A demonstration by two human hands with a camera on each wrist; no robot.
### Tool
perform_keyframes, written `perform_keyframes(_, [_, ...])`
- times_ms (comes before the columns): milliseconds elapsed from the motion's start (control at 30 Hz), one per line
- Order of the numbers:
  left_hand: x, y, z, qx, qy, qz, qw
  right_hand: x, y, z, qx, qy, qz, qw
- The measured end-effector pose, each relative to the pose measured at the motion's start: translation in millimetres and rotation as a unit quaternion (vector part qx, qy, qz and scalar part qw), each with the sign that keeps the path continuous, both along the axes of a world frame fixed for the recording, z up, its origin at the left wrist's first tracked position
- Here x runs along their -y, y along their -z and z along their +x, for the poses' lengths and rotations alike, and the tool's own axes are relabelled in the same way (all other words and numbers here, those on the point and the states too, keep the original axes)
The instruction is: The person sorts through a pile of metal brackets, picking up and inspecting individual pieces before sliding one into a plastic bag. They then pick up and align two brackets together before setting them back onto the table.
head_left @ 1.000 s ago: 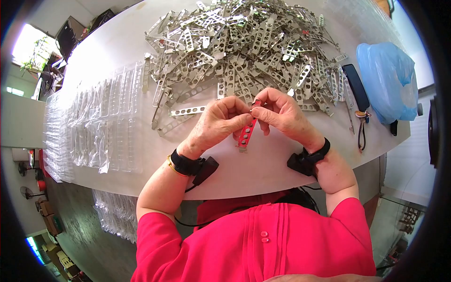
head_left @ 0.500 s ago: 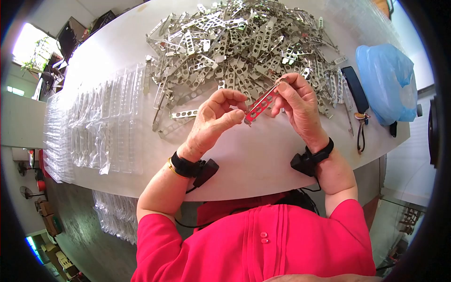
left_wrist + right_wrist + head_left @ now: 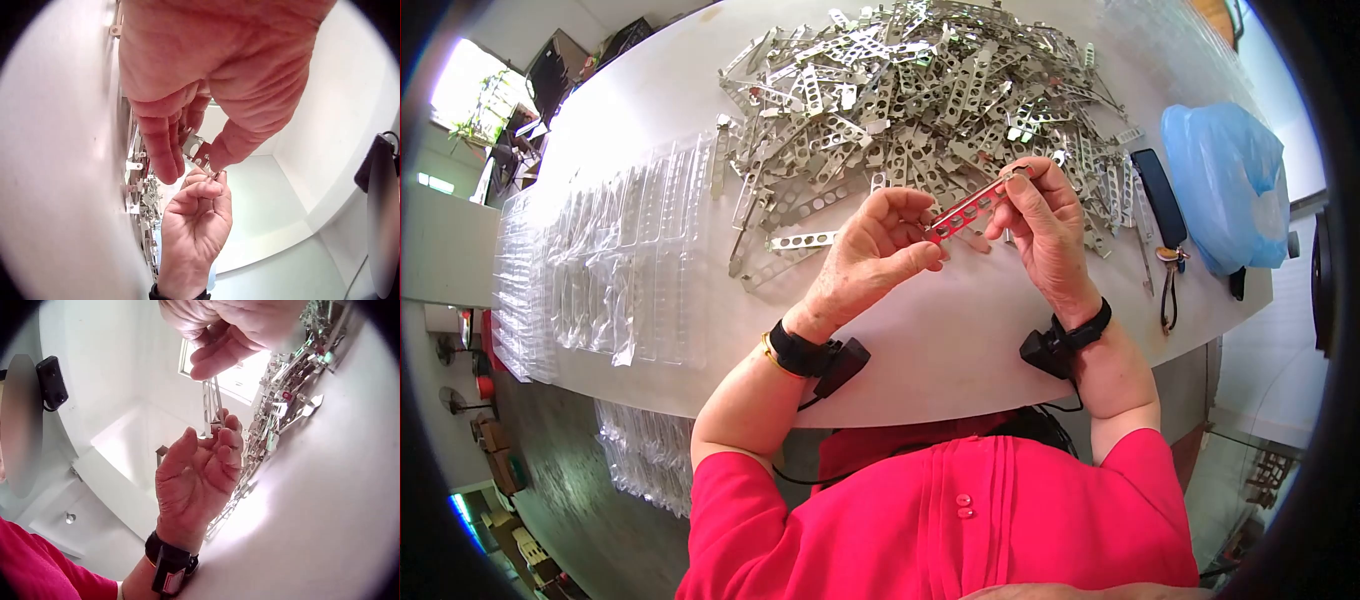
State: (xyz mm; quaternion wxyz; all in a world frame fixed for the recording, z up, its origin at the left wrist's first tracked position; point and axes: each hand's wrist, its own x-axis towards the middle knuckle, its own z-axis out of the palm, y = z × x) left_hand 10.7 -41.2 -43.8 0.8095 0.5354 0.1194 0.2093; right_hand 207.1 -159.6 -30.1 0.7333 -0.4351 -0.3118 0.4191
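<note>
Both hands hold one perforated metal strip [image 3: 968, 212] above the near part of the table. It has a row of round holes, looks reddish in the head view and pale silver in the right wrist view [image 3: 208, 403]. At its upper right end, the right hand [image 3: 1043, 225] pinches it between thumb and fingers. The left hand [image 3: 862, 258] has its thumb and curled fingers at the lower left end, where the fingertips partly hide the strip. In the left wrist view, the left thumb [image 3: 234, 145] lies against the strip.
A big heap of similar metal strips [image 3: 900, 110] covers the table's far middle. Clear plastic trays [image 3: 655, 250] are stacked at left. On the right lie a blue plastic bag [image 3: 1225, 190], a dark case [image 3: 1158, 200] and a tool with dark handles [image 3: 1169, 290].
The strip has swung from pointing toward the body to a slant rising rightward. The right hand moved up and right; the left hand let its fingers spread, then closed in on the lower end.
</note>
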Motion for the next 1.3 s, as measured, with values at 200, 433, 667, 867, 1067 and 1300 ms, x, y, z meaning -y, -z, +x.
perform_keyframes(200, [-1.0, -2.6, -1.5, -0.047, -0.015, 0.009, 0.999, 0.5, 0.6, -1.5, 0.014, -0.003, 0.003, 1.0])
perform_keyframes(433, [-0.1, -2.5, -0.9, -0.061, -0.048, 0.021, 0.997, 1.0, 1.3, -4.0, 0.041, -0.016, 0.009, 0.999])
perform_keyframes(667, [1.8, -0.8, 0.4, -0.07, -0.105, 0.051, 0.991, 1.2, -0.2, -8.3, 0.063, -0.041, 0.027, 0.997])
perform_keyframes(867, [4.0, -1.1, 1.6, -0.069, -0.152, 0.076, 0.983, 1.4, -0.2, -7.4, 0.064, -0.061, 0.024, 0.996])
perform_keyframes(1067, [5.2, -2.3, 1.7, -0.071, -0.149, 0.091, 0.982, 1.9, -2.5, -8.6, 0.082, -0.083, 0.011, 0.993])
perform_keyframes(1300, [5.6, -2.4, 1.5, -0.096, -0.137, 0.097, 0.981, 4.0, -3.2, -7.2, 0.093, -0.069, -0.035, 0.993])
